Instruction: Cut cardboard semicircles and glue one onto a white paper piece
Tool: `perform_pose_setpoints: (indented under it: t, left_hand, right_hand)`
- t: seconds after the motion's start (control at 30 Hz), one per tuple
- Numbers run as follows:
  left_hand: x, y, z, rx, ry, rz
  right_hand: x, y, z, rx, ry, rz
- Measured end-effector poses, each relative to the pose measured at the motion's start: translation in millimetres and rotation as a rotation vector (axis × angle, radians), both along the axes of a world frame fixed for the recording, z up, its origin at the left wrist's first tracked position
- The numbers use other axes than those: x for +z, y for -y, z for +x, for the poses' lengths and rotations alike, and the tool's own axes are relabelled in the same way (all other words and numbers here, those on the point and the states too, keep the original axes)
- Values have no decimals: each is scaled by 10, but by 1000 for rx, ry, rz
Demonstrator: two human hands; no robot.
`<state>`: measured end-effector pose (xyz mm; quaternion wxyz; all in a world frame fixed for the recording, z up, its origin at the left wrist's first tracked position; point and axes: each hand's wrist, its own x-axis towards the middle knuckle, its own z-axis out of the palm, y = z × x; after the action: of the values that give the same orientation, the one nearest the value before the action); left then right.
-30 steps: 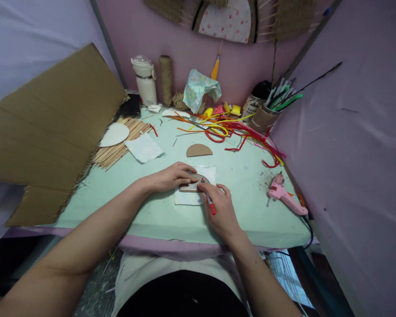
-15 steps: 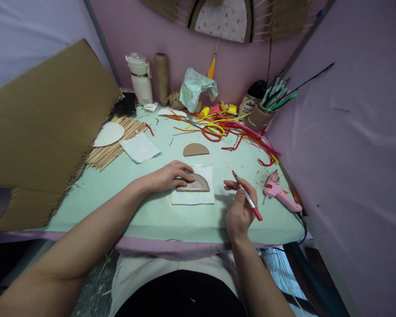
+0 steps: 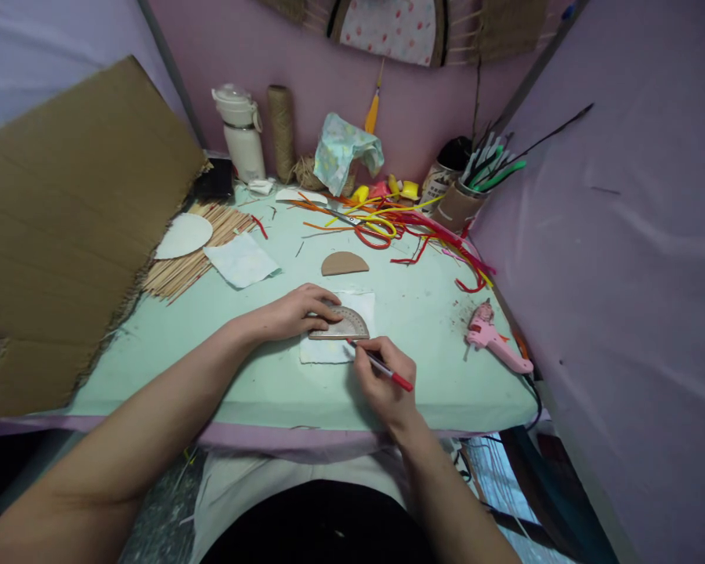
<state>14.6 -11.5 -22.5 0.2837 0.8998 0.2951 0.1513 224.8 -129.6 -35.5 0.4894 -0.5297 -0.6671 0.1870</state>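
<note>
My left hand (image 3: 306,312) lies with its fingers stretched over the left part of a clear protractor (image 3: 348,323), pressing it down. Under the protractor is a white square of cloth (image 3: 329,352), and a brown edge shows along the protractor's straight side. In my right hand (image 3: 388,380) is a slim pen with a red end (image 3: 395,376), gripped between thumb and fingers. Its tip is at the protractor's straight edge, toward the right end; whether it touches the cloth I cannot tell. Just beyond lies a brown cardboard half-disc (image 3: 345,264).
A pink glue gun (image 3: 493,337) lies at the right. Orange-handled scissors (image 3: 373,233) rest among coloured pipe cleaners (image 3: 428,227) at the back. On the left are wooden sticks (image 3: 179,274), a folded cloth (image 3: 242,260) and a large cardboard sheet (image 3: 76,211). A white bottle (image 3: 242,137) stands behind.
My right hand has moved left with the pen, bringing its tip to the protractor's straight edge. My left hand stays on the protractor. The view has shifted slightly.
</note>
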Motion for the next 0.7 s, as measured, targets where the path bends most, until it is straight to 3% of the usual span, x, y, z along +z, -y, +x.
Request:
perform_pose_setpoints:
  t: [0.23, 0.7]
  left_hand:
    - [24, 24, 4, -2, 13, -7]
    - [-19, 8, 0, -6, 7, -4]
  right_hand:
    - [-27, -9, -13, 118, 84, 34]
    - [9, -22, -27, 164, 75, 37]
